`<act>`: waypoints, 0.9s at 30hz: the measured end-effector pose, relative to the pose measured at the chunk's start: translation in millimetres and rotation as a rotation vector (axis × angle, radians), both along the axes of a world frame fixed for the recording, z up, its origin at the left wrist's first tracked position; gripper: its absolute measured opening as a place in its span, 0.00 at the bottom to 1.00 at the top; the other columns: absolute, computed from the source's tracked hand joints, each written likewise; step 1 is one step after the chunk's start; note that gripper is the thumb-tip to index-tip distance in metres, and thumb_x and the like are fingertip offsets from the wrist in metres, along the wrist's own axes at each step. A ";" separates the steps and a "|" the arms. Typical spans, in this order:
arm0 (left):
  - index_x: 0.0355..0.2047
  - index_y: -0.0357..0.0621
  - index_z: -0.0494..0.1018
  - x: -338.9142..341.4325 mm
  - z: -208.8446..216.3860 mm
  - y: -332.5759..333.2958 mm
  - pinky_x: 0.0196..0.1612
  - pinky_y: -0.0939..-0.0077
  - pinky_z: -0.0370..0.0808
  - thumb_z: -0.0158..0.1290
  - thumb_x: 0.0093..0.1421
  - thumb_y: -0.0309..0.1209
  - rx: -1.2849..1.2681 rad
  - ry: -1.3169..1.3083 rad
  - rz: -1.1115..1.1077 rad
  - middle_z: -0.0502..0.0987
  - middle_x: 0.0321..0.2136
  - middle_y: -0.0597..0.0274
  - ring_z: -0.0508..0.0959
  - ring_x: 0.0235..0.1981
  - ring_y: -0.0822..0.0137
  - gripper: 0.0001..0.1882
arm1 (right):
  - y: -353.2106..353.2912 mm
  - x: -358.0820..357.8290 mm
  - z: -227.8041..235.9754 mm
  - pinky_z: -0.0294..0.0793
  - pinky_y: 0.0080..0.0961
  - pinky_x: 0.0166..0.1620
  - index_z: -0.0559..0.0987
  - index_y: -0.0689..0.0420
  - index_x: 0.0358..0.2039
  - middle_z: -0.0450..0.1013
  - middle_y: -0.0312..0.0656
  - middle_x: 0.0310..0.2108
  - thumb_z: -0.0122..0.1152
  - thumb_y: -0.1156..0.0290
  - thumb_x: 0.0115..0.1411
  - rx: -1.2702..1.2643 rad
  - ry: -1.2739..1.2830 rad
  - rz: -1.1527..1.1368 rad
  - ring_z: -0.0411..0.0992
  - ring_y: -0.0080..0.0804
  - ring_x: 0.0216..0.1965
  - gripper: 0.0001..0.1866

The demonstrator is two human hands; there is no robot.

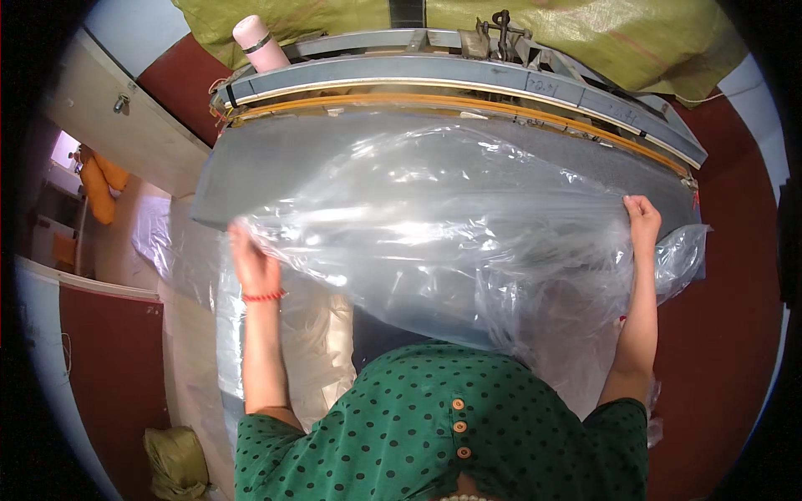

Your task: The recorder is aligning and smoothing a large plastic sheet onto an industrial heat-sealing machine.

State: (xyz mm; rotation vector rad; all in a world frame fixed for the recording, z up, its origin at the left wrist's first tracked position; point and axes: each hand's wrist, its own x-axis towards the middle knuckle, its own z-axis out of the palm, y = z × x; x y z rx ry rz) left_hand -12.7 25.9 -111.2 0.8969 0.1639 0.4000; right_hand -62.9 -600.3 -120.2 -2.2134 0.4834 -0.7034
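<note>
A wide sheet of clear plastic film point(434, 225) is stretched between my two hands, wrinkled and shiny with reflections. My left hand point(252, 257), with a red beaded bracelet at the wrist, is closed on the film's left end. At the right end, my right hand point(642, 219) pinches the film between thumb and fingers. Behind and under the film lies a grey padded worktop point(267, 150). The film's near edge hangs down in front of my green dotted shirt point(418, 409), and more loose film point(681, 259) bunches beside my right hand.
Along the worktop's far side runs a grey metal frame point(376, 73) with an orange strip point(401, 98) and a clamp point(503, 37). A pink roll point(260, 43) stands at its left end. Yellow-green sacking point(601, 42) lies behind. A door point(125, 108) stands at the left.
</note>
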 end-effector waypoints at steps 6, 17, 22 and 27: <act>0.26 0.38 0.71 86.8 93.4 62.2 0.30 0.87 0.64 0.49 0.55 0.27 0.713 -0.103 0.396 0.70 0.23 0.71 0.65 0.26 0.80 0.05 | 4.4 -4.0 1.0 0.57 0.12 0.24 0.74 0.62 0.23 0.63 0.27 0.16 0.58 0.71 0.50 0.048 -0.056 0.033 0.57 0.12 0.20 0.07; 0.42 0.50 0.69 25.9 76.9 -62.4 0.40 0.68 0.71 0.56 0.46 0.39 2.030 -0.566 -1.049 0.69 0.44 0.59 0.72 0.40 0.58 0.22 | -12.4 -35.6 6.4 0.57 0.12 0.24 0.73 0.63 0.23 0.63 0.27 0.17 0.56 0.72 0.51 -0.044 -0.001 0.018 0.57 0.13 0.21 0.07; 0.40 0.44 0.70 54.4 79.6 -31.9 0.35 0.74 0.70 0.55 0.49 0.36 1.694 -0.103 -1.089 0.73 0.37 0.59 0.73 0.35 0.69 0.18 | -18.0 -39.5 1.1 0.57 0.11 0.25 0.73 0.63 0.23 0.63 0.27 0.17 0.55 0.72 0.52 -0.076 0.006 0.022 0.57 0.13 0.22 0.07; 0.37 0.39 0.71 75.5 53.1 -32.2 0.36 0.84 0.66 0.54 0.52 0.32 1.456 0.043 -0.697 0.72 0.28 0.66 0.69 0.31 0.76 0.14 | -15.6 -38.1 -0.5 0.57 0.11 0.26 0.73 0.63 0.23 0.63 0.27 0.17 0.55 0.72 0.53 -0.054 -0.025 0.019 0.57 0.12 0.22 0.07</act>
